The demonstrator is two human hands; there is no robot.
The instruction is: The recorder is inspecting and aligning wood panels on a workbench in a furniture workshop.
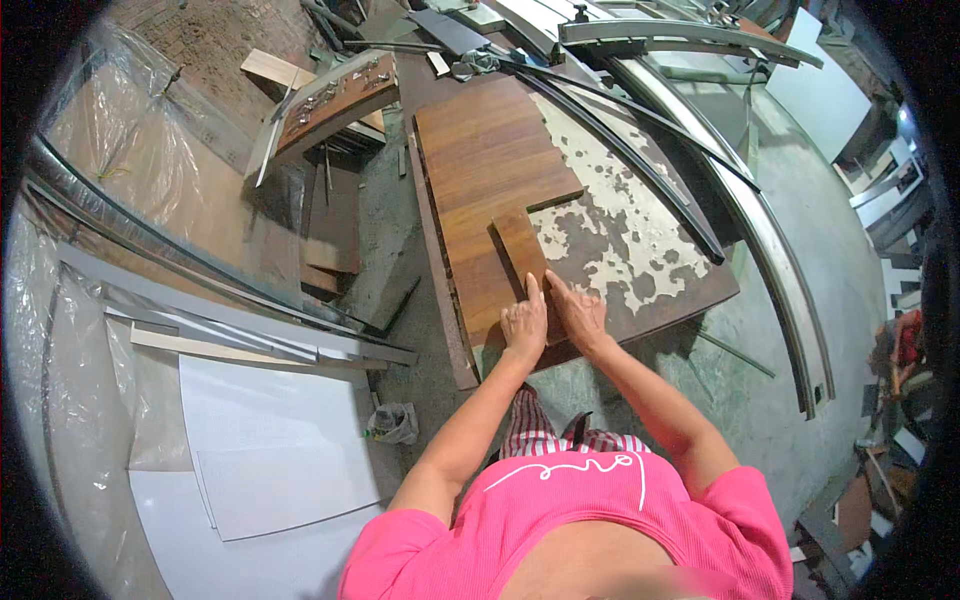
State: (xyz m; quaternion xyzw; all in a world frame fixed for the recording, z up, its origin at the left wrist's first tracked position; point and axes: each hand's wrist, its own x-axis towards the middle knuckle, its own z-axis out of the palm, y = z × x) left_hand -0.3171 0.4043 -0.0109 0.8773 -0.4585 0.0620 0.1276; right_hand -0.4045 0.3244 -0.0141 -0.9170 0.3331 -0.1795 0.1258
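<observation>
Wood strip [519,240] mid-frame, at right edge of wood-grain board [480,150]. Left hand [526,324] half-curled, index extended, right hand [580,314] straighter-fingered; both at strip's lower end, likely steadying it, can't tell if gripping.

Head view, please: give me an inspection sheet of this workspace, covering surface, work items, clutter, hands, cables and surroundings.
Surface: brown worktop, patched with a pale, flaky layer.
Work items: large wood-grain panel; narrow wood-grain piece at its right side.
Clutter: long black strips and a crumpled grey bundle on the worktop.
Hands: left hand and right hand at the narrow piece's near end; whether they grip it cannot be told.
Cables: nothing seen.
Surroundings: white sheets and clear plastic sheeting at left, long metal rail at right.
</observation>
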